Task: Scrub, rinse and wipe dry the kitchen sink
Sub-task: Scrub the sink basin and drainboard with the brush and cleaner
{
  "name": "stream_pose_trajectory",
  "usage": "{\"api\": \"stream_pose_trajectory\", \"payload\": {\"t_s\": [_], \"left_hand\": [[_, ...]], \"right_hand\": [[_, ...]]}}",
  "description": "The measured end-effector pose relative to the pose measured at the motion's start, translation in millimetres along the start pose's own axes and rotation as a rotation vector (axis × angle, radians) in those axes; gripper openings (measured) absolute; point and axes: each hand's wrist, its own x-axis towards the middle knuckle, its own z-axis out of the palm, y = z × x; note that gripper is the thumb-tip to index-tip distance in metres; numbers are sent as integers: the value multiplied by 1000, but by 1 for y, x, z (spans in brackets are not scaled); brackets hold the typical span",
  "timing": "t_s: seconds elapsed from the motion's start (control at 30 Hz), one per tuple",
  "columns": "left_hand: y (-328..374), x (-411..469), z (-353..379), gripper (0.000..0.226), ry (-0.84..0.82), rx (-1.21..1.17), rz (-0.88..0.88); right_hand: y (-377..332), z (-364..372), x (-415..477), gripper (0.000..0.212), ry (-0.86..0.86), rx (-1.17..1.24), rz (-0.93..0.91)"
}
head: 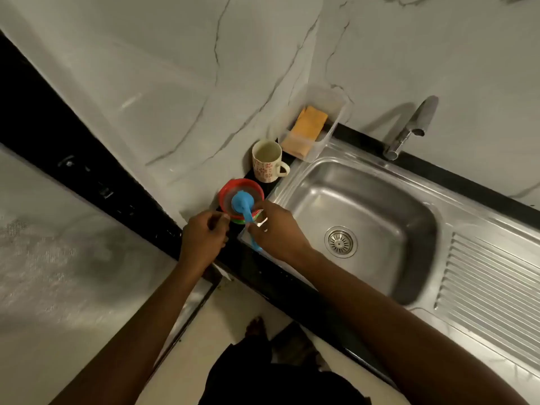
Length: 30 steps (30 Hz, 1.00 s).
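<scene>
Left of the suds-free sink [365,200], the right hand [274,229] grips a blue brush [241,201] resting on a red tub [228,188], while the left hand [203,238] has curled fingers whose hold is unclear; scrubbing, rinsing and drying all remain.

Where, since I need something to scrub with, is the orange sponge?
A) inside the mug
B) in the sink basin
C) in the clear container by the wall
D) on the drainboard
C: the orange sponge stands inside the clear container against the wall.
</scene>
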Motion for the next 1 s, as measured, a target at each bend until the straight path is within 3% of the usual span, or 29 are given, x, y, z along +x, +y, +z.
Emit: {"api": "stream_pose_trajectory", "payload": {"t_s": [0.1,0.23,0.43,0.7,0.83,1.0], "left_hand": [[-6,14,-4,22,-25,29,-36],[-15,27,-3,29,-65,-52,-158],[-18,40,4,36,-117,-122,-261],[-19,45,15,34,-136,-167,-362],[-17,44,18,31,-116,-177,-377],[-15,42,20,33,-92,-188,-364]], "right_hand": [[-5,5,12,42,28,-46,47],[-9,13,23,62,-60,-103,94],[-11,16,46,71,-136,-190,170],[-22,-3,68,34,-128,-52,232],[-23,-11,65,30,-90,-10,160],[-18,-17,62,44,-8,-123,111]]}}
